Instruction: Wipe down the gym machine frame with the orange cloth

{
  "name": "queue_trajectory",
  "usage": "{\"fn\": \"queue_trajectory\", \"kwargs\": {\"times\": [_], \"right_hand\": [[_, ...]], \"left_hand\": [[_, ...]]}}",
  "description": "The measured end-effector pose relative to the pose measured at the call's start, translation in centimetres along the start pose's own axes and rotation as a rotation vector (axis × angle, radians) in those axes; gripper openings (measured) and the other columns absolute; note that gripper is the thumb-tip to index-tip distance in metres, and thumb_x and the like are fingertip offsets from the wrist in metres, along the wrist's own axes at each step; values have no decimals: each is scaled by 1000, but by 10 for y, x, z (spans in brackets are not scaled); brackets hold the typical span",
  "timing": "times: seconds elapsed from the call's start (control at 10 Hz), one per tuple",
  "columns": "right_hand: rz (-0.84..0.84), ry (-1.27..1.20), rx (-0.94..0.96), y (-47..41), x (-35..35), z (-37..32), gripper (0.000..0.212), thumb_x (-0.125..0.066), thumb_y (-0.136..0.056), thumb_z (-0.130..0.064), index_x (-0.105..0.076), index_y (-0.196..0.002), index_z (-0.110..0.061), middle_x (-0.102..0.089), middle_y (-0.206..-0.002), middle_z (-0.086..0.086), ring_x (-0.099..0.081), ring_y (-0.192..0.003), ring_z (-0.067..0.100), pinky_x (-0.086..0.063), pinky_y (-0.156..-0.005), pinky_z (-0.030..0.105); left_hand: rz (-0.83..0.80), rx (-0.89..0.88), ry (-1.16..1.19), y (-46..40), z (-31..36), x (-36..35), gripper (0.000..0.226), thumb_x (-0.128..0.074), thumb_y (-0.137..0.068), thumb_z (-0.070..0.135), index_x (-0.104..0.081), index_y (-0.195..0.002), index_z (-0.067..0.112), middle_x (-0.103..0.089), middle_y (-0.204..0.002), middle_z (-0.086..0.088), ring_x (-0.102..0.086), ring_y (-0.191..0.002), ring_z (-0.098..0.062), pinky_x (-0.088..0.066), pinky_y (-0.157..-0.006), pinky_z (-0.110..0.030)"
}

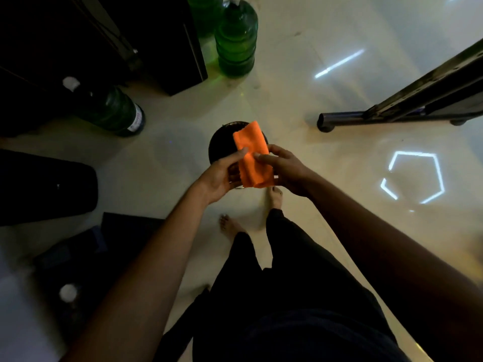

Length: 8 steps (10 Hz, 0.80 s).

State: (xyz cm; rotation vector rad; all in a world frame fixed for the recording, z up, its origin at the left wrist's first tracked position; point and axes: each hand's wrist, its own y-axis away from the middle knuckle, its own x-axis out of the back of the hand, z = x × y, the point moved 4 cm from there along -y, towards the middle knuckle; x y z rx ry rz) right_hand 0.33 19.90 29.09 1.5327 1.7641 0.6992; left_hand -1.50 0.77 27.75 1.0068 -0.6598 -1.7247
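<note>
I hold a folded orange cloth in front of me with both hands. My left hand grips its left edge, thumb on top. On the right side, my right hand pinches the cloth with thumb and fingers. Directly below the cloth sits a dark round bucket on the floor. The gym machine frame, a black metal bar with a tubular foot, slants in from the upper right, well apart from the cloth.
Large green bottles stand on the pale glossy floor: one at top centre, another at left. Dark equipment fills the upper left, a black pad the left. My bare feet stand just behind the bucket.
</note>
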Motion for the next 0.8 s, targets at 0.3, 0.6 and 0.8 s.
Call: {"fn": "queue_trajectory", "kwargs": {"times": [0.3,0.6,0.8], "right_hand": [[90,296,-118,-153,30,69,40,-71,-105,-29,-62,-140,-12,-69,-132,12,-72,-115,28,-67,-85,40],[141,586,-48,-287,44,109,37,-71,-106,-30,-65,-139,-13,-70,-126,6,-75,-106,26,-67,-90,49],[166,742,-26,-312,59,95,39,-68,-105,-16,-63,-144,-15,-66,-110,-3,-66,-101,15,-54,-84,28]], "left_hand": [[447,-73,-283,-137,-60,46,30,-73,-103,29,-70,-129,14,-72,-114,2,-67,-101,-16,-56,-91,-36],[593,-98,-459,-267,-97,93,30,-63,-108,30,-64,-136,18,-66,-121,2,-63,-111,-21,-48,-81,-31],[663,-36,-487,-279,-93,118,43,-66,-107,26,-58,-148,16,-64,-144,-4,-61,-131,-23,-49,-101,-32]]}}
